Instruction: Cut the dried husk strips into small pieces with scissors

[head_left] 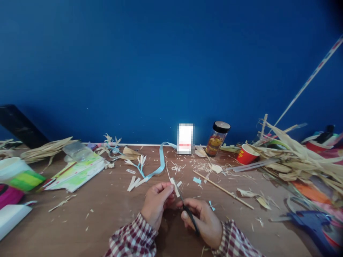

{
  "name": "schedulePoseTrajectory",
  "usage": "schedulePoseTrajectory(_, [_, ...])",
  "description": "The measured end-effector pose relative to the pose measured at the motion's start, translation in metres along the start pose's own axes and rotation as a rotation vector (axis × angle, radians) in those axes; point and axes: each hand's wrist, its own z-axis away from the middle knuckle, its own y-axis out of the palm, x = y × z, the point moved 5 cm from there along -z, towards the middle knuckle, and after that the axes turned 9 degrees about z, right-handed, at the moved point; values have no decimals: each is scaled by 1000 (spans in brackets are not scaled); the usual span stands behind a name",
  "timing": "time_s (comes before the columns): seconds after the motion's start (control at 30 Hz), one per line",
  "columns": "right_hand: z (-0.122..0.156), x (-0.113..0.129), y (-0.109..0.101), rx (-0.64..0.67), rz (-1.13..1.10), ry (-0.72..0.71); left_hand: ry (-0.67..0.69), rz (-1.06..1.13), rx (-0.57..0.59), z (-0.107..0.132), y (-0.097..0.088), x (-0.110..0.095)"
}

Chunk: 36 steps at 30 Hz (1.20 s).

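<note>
Head view, single camera. I have a pale strip [176, 189] pinched in the left hand [158, 200], raised just over the table [107, 221], near the middle of the working edge. The right hand [203, 218] grips black-handled scissors [191, 215], whose blades lie along the strip, crossing or touching it. I cannot tell from this angle how far apart the blades stand.

Handling, my estimate: the strip should be very light, thin and flat, stiff enough to stand out from the fingertips without drooping, yet easy to crease or split. Paper or dry husk; cannot tell which. Low slip risk if dry. Best hold: a light pinch on the left edge or an end, fingertips clear of the metal. The scissors I judge rigid and light; take them by the handles only.

Pose: left thumb lies on top of the strip, the index finger behind it, the remaining fingers curled in below. Left forearm comes in from the lower left, checked cuff [139, 233] at the wrist. Right hand is curled round the handles, thumb uppermost, blades pointing away from the body and a little left. The two hands are close together, with a narrow gap between.

Nearby: similar loose strips [132, 183], a blue ribbon [162, 160] beyond the left hand, a thin stick [225, 190] beyond the right.
</note>
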Motion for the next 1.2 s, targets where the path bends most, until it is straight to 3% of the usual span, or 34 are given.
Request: schedulePoseTrajectory(1.2, [-2,-3,-1,-38,78,58,-36,32,-16,-3,-1,4])
